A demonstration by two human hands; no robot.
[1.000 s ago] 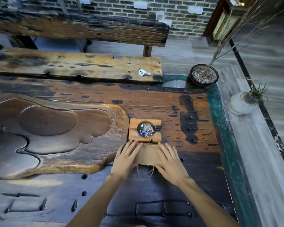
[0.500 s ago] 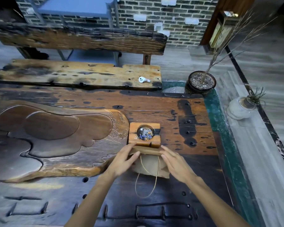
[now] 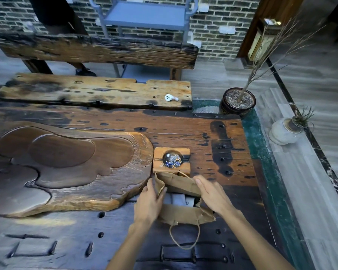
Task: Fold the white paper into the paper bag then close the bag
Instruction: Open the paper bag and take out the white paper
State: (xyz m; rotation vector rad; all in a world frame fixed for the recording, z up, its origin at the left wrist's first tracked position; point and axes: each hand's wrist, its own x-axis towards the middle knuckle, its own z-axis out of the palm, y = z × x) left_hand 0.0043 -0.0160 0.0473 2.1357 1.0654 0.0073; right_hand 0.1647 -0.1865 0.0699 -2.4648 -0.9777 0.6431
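While both hands grip it, paper bag (image 3: 180, 213) gapes

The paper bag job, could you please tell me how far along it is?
Done: the white paper already lies inside the paper bag. In hand: the left hand pinches the bag's left edge while the right hand rests on its right rim, mouth open. Left: press the mouth flat to close it.

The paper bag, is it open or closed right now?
Open. The paper bag gapes at its mouth, with white paper visible inside.
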